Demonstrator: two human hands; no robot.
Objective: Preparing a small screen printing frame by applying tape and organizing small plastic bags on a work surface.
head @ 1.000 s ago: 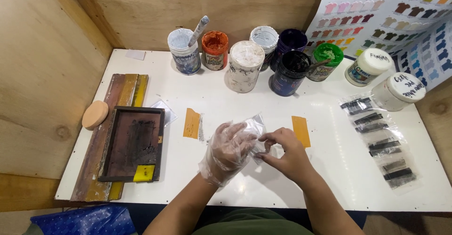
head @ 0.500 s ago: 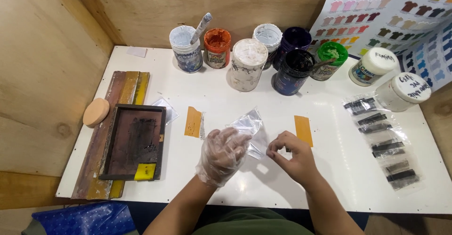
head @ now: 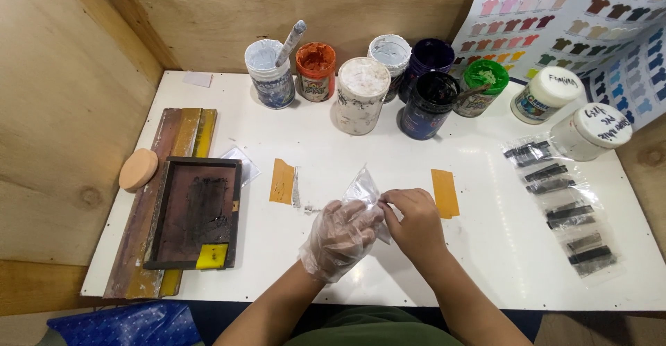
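The left hand (head: 340, 238), covered by a thin transparent disposable glove, and the bare right hand (head: 414, 222) meet near the front edge of the white rectangular table (head: 485, 277), both pinching a small clear crumpled plastic bag (head: 363, 188) that rises just above the fingers, held over the table's middle front. Plywood walls close the table at the back and left; open white surface remains to the right of the hands and along the front edge. Two orange tape strips lie flat, one (head: 282, 181) left of the hands and one (head: 445, 193) just right of them. At the left edge rests a dark wooden-framed printing screen (head: 196, 211) with a yellow patch at its lower rim, lying on long stained wooden boards (head: 149, 207), beside a round tan sponge (head: 138, 169). Along the back stand nine round ink jars: seven open, including an orange one (head: 316, 71), a green one (head: 485, 84) and a black one (head: 428, 104), and two with white lids (head: 570, 107) at the right. A printed colour chart (head: 590, 20) of small shirt shapes leans at the right rear. Five clear packets with dark strips (head: 562, 207) lie in a row at the right.
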